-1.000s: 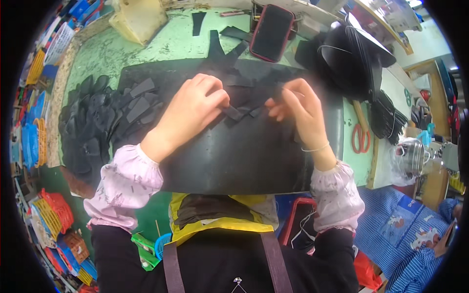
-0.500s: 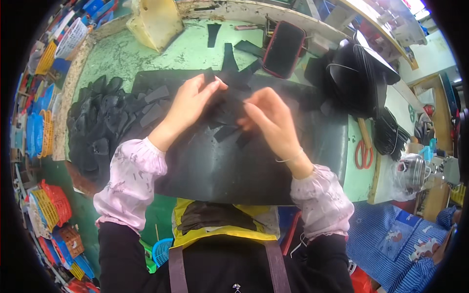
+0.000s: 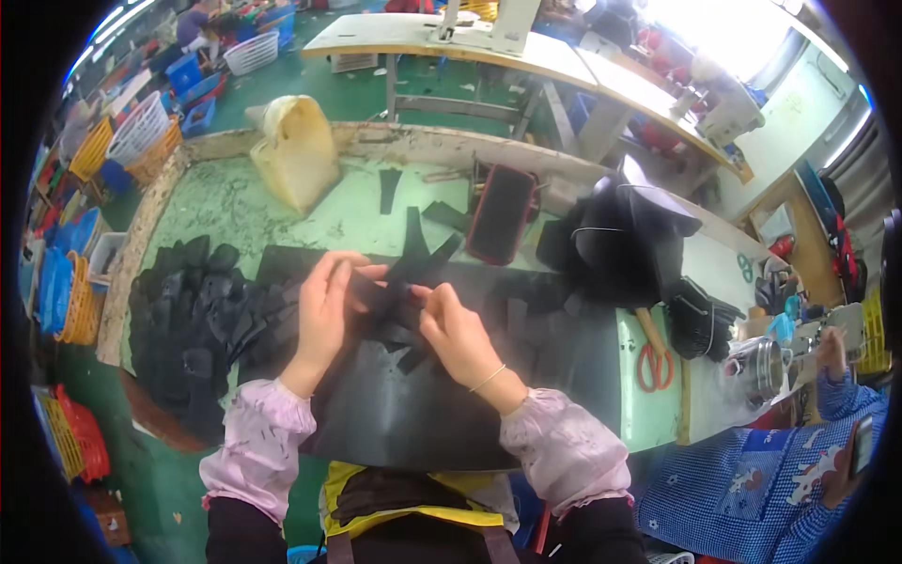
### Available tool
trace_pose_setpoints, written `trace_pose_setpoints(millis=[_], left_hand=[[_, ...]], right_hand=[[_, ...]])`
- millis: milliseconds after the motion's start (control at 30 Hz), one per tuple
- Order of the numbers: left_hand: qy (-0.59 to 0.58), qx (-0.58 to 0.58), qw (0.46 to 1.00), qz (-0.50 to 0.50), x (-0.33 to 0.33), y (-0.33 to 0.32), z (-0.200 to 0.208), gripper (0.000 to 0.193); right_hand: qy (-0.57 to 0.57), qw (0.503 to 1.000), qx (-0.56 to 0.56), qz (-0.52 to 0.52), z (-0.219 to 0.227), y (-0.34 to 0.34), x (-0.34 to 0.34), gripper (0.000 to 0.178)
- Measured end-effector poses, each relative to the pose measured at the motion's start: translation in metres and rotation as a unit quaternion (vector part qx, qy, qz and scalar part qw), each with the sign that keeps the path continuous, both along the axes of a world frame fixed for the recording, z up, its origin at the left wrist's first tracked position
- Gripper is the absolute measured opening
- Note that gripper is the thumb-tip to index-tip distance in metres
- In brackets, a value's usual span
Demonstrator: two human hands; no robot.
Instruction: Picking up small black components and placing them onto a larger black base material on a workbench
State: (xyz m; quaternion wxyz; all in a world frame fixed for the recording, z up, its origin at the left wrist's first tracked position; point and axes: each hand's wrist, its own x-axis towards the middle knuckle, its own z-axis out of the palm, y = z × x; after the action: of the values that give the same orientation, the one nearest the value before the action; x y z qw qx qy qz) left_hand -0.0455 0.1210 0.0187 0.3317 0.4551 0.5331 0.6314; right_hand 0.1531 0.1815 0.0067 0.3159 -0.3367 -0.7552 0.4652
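My left hand (image 3: pixel 329 296) is closed, thumb against fingers, on a dark flat piece (image 3: pixel 373 293) above a black sheet (image 3: pixel 404 423) on the bench. Close by on its right, my right hand (image 3: pixel 456 329) pinches at the same dark piece's edge; the fingertips are partly blurred. Several narrow black strips (image 3: pixel 413 240) lie just beyond both hands, some crossing each other. Loose black cut pieces (image 3: pixel 411 360) rest on the sheet under my hands. To the left, a heap of black pieces (image 3: pixel 193 329) reaches close to my left wrist.
Beyond my hands lies a phone (image 3: pixel 501 216) in a red case. A cut-open yellowish plastic jug (image 3: pixel 299 160) stands at the far left. Tied black sheets (image 3: pixel 629 235) and red-handled scissors (image 3: pixel 655 367) are on the right. A person's blue checked sleeve (image 3: pixel 850 404) shows at far right.
The view has tilted up, so the bench sits lower and more of the room shows. My right hand has come closer to my left, and both now meet at the dark piece.
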Motion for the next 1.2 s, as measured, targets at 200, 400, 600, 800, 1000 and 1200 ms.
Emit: trace_pose_setpoints(millis=[200,400,600,800,1000,1200], left_hand=[[-0.006,-0.009,1.0,0.026,-0.002,0.002,0.014,0.032],[0.067,-0.048,0.996,0.042,-0.014,-0.005,0.009,0.034],[0.043,-0.014,0.99,0.13,-0.026,-0.01,0.014,0.039],[-0.002,-0.038,0.995,0.095,-0.027,-0.052,0.03,0.039],[-0.02,-0.171,0.984,-0.048,0.051,-0.062,-0.001,0.019],[0.429,0.007,0.903,-0.002,0.027,-0.083,0.004,0.028]], right_hand=[[-0.008,0.999,0.029,-0.01,0.009,0.008,-0.007,0.02],[-0.04,0.998,0.047,-0.018,0.004,0.014,-0.01,0.019],[-0.037,0.997,0.06,-0.021,-0.006,0.005,-0.011,0.021],[-0.002,0.999,0.026,-0.028,-0.002,0.016,-0.006,0.016],[0.101,0.966,-0.236,0.022,0.031,0.024,0.042,0.011],[0.039,0.969,-0.245,-0.019,0.033,-0.003,0.086,0.015]])
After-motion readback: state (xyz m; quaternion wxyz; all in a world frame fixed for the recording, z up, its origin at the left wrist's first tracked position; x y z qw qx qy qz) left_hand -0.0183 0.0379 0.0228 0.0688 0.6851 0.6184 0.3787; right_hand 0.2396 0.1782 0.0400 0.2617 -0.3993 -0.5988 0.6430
